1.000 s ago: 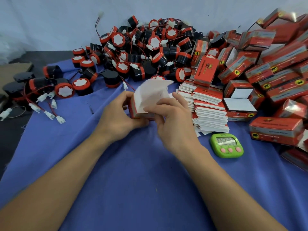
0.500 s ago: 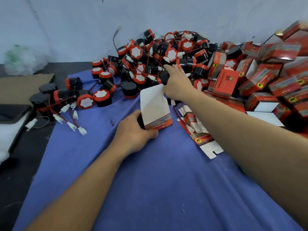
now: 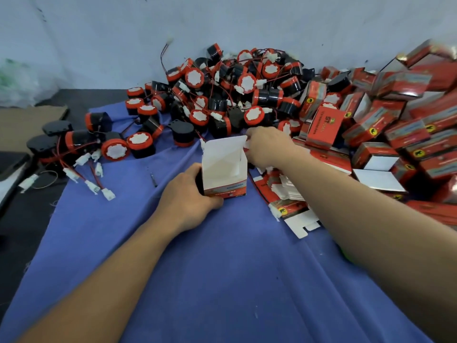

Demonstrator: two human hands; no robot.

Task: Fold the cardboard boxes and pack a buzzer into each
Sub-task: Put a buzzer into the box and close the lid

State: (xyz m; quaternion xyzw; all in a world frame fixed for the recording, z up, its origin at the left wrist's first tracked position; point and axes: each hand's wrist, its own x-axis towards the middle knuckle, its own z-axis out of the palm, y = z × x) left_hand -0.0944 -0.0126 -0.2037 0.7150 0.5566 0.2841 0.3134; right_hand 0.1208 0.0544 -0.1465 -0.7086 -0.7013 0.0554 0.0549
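Head view: left grip clamps open box upright on bench cloth; right grip curled at its rim, contents hidden. Hold box square, keep flaps clear of the mouth.

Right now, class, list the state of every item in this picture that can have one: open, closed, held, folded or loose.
White-and-red cardboard box: upright, top flaps open, no buzzer visible inside.
Left hand: grips the box's side.
Right hand: behind the box flap, grip unclear.
Black-and-red round buzzers: loose, piled, unboxed.
Flat cardboard box blanks: unfolded, spread out.
Red boxes: folded, heaped.
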